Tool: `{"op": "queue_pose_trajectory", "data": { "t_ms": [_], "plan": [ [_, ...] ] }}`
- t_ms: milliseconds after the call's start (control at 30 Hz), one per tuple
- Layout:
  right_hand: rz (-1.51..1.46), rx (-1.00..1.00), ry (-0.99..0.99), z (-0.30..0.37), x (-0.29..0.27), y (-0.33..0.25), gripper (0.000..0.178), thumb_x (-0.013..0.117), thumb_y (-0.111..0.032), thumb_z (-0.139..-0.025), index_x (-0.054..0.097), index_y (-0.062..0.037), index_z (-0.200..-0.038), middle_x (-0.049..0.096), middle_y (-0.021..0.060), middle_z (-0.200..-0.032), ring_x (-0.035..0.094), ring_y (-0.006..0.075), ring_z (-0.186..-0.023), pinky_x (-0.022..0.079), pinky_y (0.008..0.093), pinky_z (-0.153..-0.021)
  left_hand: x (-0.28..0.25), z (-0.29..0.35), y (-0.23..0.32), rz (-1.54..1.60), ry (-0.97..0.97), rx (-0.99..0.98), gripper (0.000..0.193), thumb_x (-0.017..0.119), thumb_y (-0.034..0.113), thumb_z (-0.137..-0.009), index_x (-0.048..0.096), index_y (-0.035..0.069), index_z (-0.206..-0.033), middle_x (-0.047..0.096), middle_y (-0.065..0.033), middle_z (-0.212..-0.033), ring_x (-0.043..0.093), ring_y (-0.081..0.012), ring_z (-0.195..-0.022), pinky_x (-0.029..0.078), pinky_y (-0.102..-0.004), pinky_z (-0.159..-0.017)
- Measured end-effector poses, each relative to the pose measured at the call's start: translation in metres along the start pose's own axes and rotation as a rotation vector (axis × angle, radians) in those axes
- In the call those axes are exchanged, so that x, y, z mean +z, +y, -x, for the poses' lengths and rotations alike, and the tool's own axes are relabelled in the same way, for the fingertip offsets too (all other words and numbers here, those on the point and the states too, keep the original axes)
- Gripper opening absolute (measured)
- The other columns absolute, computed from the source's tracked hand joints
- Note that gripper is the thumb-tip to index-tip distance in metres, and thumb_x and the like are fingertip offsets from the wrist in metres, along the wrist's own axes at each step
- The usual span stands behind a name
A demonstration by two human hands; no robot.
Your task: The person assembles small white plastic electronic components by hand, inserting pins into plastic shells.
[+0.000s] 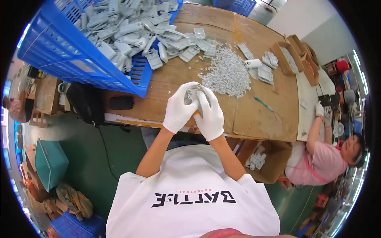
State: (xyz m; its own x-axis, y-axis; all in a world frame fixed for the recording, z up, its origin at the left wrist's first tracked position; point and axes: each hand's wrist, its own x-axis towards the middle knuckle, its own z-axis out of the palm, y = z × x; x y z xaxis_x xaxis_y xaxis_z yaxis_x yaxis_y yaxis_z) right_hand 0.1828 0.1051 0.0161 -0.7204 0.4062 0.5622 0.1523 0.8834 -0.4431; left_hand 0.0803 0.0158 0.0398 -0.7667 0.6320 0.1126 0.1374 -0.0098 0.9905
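Above table edge (254, 134), both hands (178, 113) (211, 121) around grey part (191, 95)

On the table (258, 123), the crate (59, 43) sits far left, casings (123, 29) heaped inside and trailing out rightward. Next along, the mound of small parts (227, 73), then stacked casings (264, 74), then a cardboard tray (280, 62). Nearer, a slim tool (263, 104). Left hand (180, 109) and right hand (211, 115) meet between crate and mound, at the near side; a pouch (121, 103) lies left of them, a carton (278, 158) below the edge, right.

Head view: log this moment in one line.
left hand and right hand: gloved, around grey part, mostly hidden | ahead: heap of small pieces | ahead-left: blue crate, pale casings
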Motion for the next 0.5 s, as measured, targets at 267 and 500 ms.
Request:
{"op": "queue_pose_trajectory", "data": {
  "t_ms": [267, 500],
  "plan": [
    [0.007, -0.051, 0.062, 0.014, -0.008, 0.010, 0.063, 0.076, -0.005, -0.066, 0.060, -0.0089, -0.127, 0.054, 0.0174, -0.138, 0.068, 0.0322, -0.102, 0.058, 0.0375, -0.078, 0.018, 0.012, 0.015, -0.217, 0.063, 0.039, 0.043, 0.069, 0.004, -0.083, 0.063, 0.007, -0.125, 0.072, -0.0110, -0.111, 0.072, -0.0195, -0.099, 0.056, -0.0312, -0.086],
    [0.003, -0.059, 0.091, 0.015, -0.006, 0.006, 0.059, 0.077, -0.007, -0.066, 0.062, -0.0075, -0.123, 0.057, 0.0180, -0.136, 0.070, 0.0307, -0.097, 0.058, 0.0354, -0.073, 0.017, 0.018, 0.020, -0.238, 0.101, 0.053, 0.042, 0.069, 0.006, -0.082, 0.064, 0.006, -0.123, 0.073, -0.0139, -0.104, 0.074, -0.0235, -0.092, 0.058, -0.0315, -0.080]
  ]
}}
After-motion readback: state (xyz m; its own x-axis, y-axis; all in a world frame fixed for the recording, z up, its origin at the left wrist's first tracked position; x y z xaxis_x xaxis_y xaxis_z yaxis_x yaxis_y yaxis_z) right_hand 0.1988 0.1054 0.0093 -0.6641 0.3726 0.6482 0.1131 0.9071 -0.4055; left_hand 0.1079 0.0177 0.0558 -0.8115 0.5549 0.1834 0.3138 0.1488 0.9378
